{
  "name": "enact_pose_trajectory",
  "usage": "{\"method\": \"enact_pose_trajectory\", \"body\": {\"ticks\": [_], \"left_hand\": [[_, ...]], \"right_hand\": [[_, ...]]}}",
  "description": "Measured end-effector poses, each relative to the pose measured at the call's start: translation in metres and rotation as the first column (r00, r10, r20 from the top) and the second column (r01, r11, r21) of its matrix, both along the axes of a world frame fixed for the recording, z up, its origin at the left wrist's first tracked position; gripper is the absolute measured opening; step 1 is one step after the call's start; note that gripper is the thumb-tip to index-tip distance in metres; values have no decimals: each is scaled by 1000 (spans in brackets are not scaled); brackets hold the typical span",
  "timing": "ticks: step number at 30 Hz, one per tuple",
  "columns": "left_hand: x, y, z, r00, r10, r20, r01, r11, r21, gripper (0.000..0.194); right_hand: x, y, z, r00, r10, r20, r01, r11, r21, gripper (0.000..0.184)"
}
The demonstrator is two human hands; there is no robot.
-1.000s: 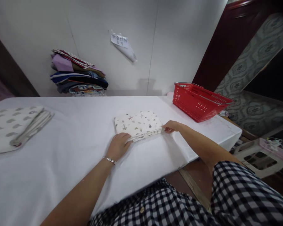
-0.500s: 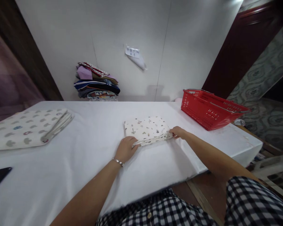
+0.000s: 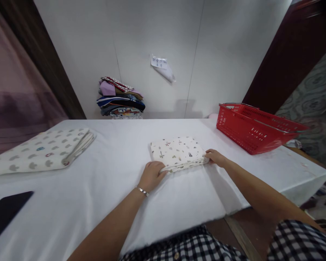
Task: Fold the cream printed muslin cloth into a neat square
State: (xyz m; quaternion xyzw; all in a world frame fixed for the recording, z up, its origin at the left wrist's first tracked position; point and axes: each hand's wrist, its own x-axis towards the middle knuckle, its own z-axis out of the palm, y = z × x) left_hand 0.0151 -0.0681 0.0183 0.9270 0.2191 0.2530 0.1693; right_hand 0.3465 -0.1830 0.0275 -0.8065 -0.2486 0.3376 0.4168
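So, from the head camera we're looking down at a desk (image 3: 116, 159) with a white cover, and the folded cloth (image 3: 179, 150) is lying on it right in front of us, a bit right of the middle. It's cream with little scattered prints, and its layers show along the near edge.

Our left hand (image 3: 151, 176), the one with the silver bracelet (image 3: 142, 191) on the wrist, has its fingers closed on the near left corner. Our right hand (image 3: 216, 157) has the near right corner pinched between thumb and fingers, with hardly any gap that we can see.

Over on the left there's a bigger cloth (image 3: 38, 152) with grey mushroom-like shapes, folded too, well apart from our hands. Nearer to us on that side is a dark flat thing (image 3: 9, 212), cut off by the frame, so we can't tell what it is. The red basket (image 3: 256, 134) sits at the far right, and a fabric pile (image 3: 121, 99) is by the wall (image 3: 84, 47).
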Motion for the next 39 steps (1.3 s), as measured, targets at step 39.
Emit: {"method": "enact_pose_trajectory", "body": {"ticks": [39], "left_hand": [[240,66,2,899,-111,-424,143,989,44,74]], "right_hand": [[-5,-5,-26,999,-13,-43,27,934,358,24]]}}
